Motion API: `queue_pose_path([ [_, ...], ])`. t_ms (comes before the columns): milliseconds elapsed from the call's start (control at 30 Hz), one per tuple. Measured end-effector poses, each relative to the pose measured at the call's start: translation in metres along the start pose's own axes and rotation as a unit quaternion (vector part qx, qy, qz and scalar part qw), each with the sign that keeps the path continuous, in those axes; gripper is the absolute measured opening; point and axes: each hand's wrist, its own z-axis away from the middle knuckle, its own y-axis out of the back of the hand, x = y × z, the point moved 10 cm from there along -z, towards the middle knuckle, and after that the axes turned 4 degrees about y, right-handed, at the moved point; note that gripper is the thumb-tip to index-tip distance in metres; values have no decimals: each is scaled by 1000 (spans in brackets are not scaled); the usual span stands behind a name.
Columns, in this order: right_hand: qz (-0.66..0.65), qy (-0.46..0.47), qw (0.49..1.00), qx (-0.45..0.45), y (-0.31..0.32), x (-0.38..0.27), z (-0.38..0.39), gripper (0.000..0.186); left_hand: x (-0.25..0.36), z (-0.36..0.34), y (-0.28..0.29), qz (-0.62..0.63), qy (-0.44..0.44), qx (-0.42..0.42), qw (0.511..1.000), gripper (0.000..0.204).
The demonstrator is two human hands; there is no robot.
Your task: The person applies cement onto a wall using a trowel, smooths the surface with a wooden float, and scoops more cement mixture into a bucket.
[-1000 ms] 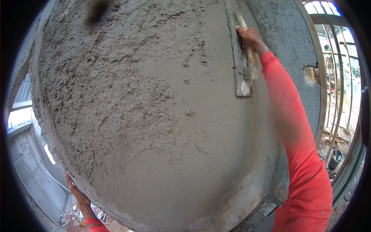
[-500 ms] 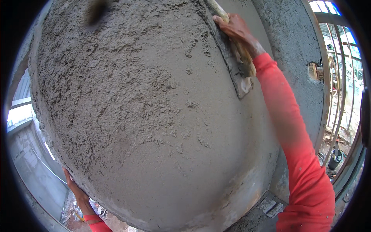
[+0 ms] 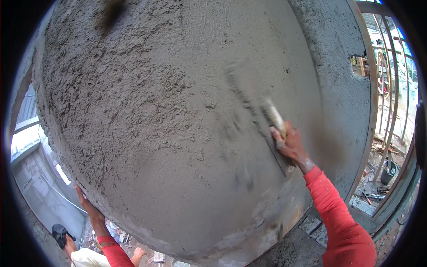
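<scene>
My right hand (image 3: 289, 144) grips the pale handle (image 3: 275, 116) of a long plastering trowel (image 3: 262, 127), which is blurred against wet grey plaster. The plastered wall (image 3: 124, 102) is rough and pitted on the left, smoother to the right and bottom. Dark streaks trail around the blade, smeared by motion. My left hand (image 3: 91, 209) lies on the wall's lower left edge, fingers stretched along it.
A grey side wall (image 3: 342, 111) has a small broken hole. Beyond it are window bars (image 3: 389, 89), a black bucket (image 3: 388, 173) and rubble. At lower left are a block wall (image 3: 40, 187), pale trousers (image 3: 89, 256), a black sandal (image 3: 60, 233) and scattered debris.
My right hand and trowel have swept from the upper right down toward the middle right. The upper plaster looks smoother. The sandal and trousers have come into view; my left hand stays on the edge.
</scene>
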Motion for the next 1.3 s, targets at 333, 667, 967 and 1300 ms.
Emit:
queue_pose_path([
  [333, -129, -154, 972, 123, 93, 31, -272, 65, 1, -4, 6, -12, -16, 24, 1000, 82],
  [667, -49, 42, 998, 0, -10, -103, -71, 57, -4, -20, 58, -82, -46, 26, 995, 81],
  [967, -61, -116, 977, 169, 77, 23, -199, 60, -25, -15, 27, 40, 10, 7, 999, 84],
  [1300, -150, 102, 975, 129, 104, -212, -439, 54, -20, -3, 13, 51, 42, -5, 998, 91],
])
